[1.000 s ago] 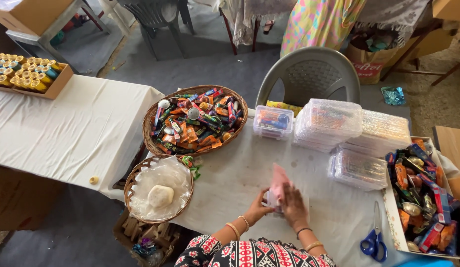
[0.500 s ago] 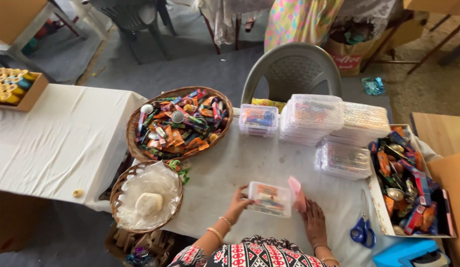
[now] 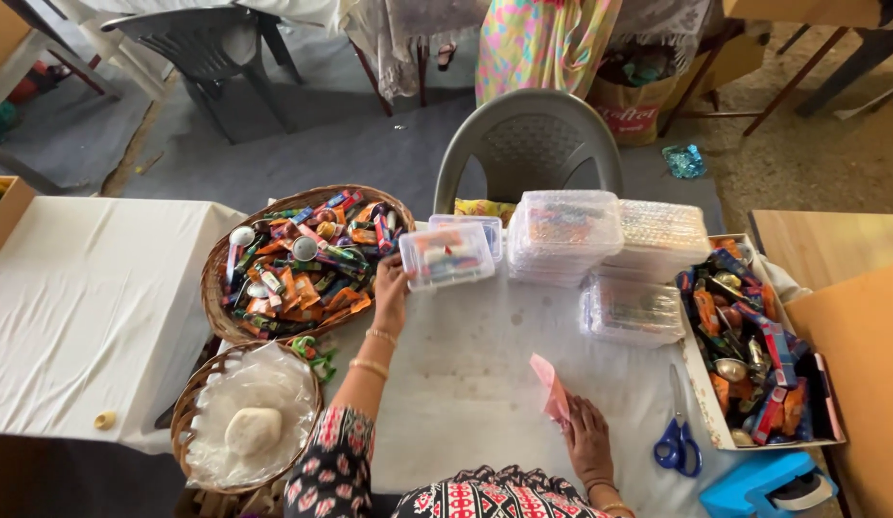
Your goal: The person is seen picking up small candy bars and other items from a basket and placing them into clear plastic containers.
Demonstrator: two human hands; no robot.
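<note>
My left hand (image 3: pixel 391 288) is stretched forward and grips the near left edge of a small clear plastic box (image 3: pixel 446 254) filled with colourful items. The box rests on top of another clear box by the stack at the back of the white table (image 3: pixel 466 384). My right hand (image 3: pixel 588 439) stays near the table's front edge and holds a pink paper piece (image 3: pixel 550 388) upright. A wicker basket of mixed sweets and small packets (image 3: pixel 303 259) sits just left of my left hand.
Stacks of clear filled boxes (image 3: pixel 566 233) and bubble-wrapped ones (image 3: pixel 634 307) stand at the back right. A cardboard tray of sweets (image 3: pixel 753 345) lies at the right, blue scissors (image 3: pixel 679 441) beside it. A basket with plastic wrap (image 3: pixel 250 422) sits front left. A grey chair (image 3: pixel 531 144) faces the table.
My left hand has carried the small clear box from in front of me out to the stack at the back. My right hand stayed near the front with the pink paper.
</note>
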